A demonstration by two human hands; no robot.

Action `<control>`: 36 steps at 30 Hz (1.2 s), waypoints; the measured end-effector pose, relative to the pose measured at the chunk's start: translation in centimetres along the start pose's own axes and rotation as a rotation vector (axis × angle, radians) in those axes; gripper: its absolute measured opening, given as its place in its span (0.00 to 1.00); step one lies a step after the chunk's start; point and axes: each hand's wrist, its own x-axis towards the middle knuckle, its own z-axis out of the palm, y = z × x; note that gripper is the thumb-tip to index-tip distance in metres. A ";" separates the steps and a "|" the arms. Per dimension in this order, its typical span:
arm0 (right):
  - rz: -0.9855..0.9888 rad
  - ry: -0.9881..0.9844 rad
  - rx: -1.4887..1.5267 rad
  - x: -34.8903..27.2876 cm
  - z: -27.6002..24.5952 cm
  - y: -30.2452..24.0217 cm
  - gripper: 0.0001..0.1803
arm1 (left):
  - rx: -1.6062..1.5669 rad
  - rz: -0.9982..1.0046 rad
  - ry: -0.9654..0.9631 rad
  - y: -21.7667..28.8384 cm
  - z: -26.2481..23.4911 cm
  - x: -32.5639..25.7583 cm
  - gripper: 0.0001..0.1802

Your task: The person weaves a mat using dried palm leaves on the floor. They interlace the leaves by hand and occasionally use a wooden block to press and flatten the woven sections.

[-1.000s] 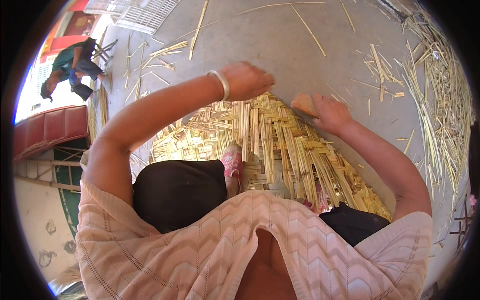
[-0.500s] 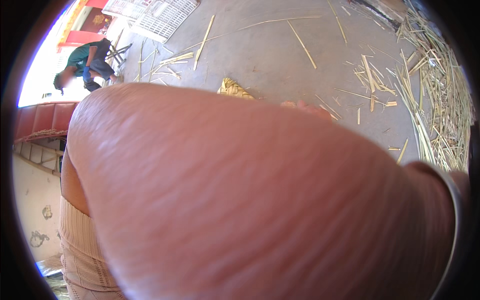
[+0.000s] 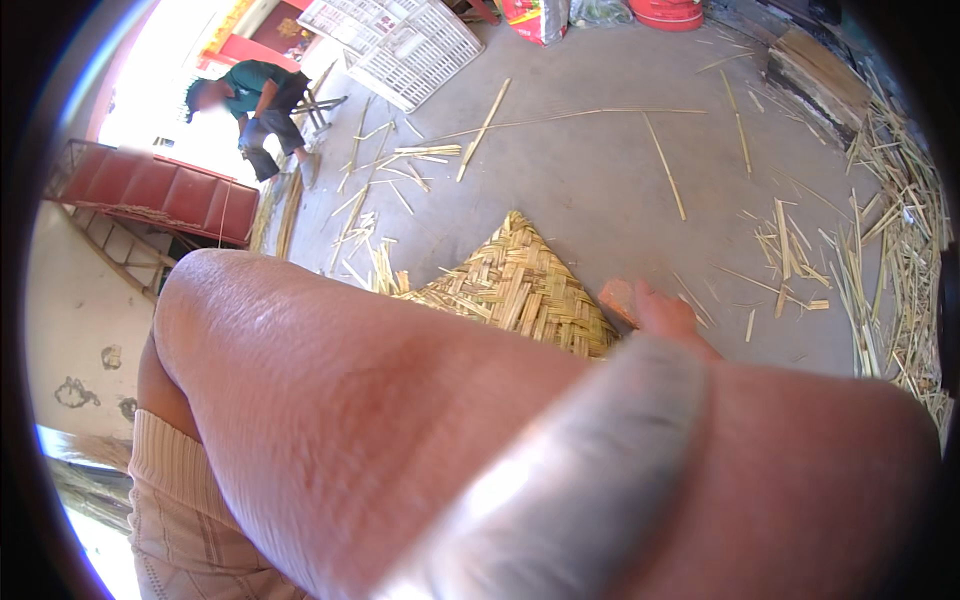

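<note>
Woven mat (image 3: 525,285), plaited from flat, glossy yellow-green and straw-brown strips, lies on the smooth grey floor (image 3: 590,190) at mid-view; its visible part tapers to a point facing away from the wearer, and the rest is hidden behind the left forearm (image 3: 380,370). Just beside its right edge, the right hand (image 3: 670,315) has its fingers closed on a rough, reddish, brick-like block (image 3: 620,298). The left hand (image 3: 820,450), large and blurred near the lens beyond a shiny silvery bracelet (image 3: 570,490), does not reveal whether its fingers are wide or narrow. Surroundings: split straw strips, scattered singly; a tangled straw heap (image 3: 910,260) at right; a white, slotted plastic crate (image 3: 430,55); a ribbed red padded panel (image 3: 165,195); a seated co-worker (image 3: 262,95) in dark green. Labelling: coloured printing on a glossy bag (image 3: 538,20), too small to read.
</note>
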 end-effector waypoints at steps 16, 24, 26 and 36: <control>-0.002 0.097 -0.021 -1.6 -1.3 0.0 0.29 | 0.422 -0.581 -0.421 -8.3 -8.6 -18.0 0.14; 0.078 0.088 -0.217 -0.6 -0.5 0.1 0.43 | 0.499 -1.211 -0.604 -3.0 -11.2 -40.1 0.10; 0.082 0.087 -0.224 -0.4 -0.4 0.5 0.43 | 0.511 -1.327 -0.639 0.1 -12.8 -45.0 0.11; 0.161 0.017 -0.303 0.9 -1.1 -0.4 0.39 | 0.360 -2.026 -0.828 20.6 -15.6 -63.3 0.18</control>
